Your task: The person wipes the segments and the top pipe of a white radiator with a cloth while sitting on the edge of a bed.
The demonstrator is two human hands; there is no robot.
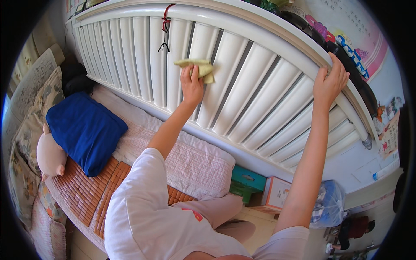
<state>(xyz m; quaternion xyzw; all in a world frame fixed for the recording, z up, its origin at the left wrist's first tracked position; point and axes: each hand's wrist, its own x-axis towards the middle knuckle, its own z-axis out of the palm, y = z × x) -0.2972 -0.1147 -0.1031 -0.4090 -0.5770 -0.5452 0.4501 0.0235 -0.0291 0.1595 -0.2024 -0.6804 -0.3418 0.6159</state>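
A yellow-green cloth [204, 69] is bunched under the fingers of my left hand [192, 85], which presses it against a column of the white radiator [235, 63]. Part of the cloth spreads out past my fingertips. Farther right, my right hand [331, 78] rests on the pale shelf edge [292, 40] above the radiator, its fingers over the rim and no object seen in it. A dark red and black cord [165, 24] hangs from the radiator's top pipe, left of the cloth.
Below the radiator, a padded seat with a quilted cover [191, 162] carries a folded blue cloth [86, 126], a pink plush toy [50, 152] and brown slatted mats [87, 191]. Boxes [248, 178] and a filled plastic bag [328, 204] stand right. Another person [354, 229] is at the lower right.
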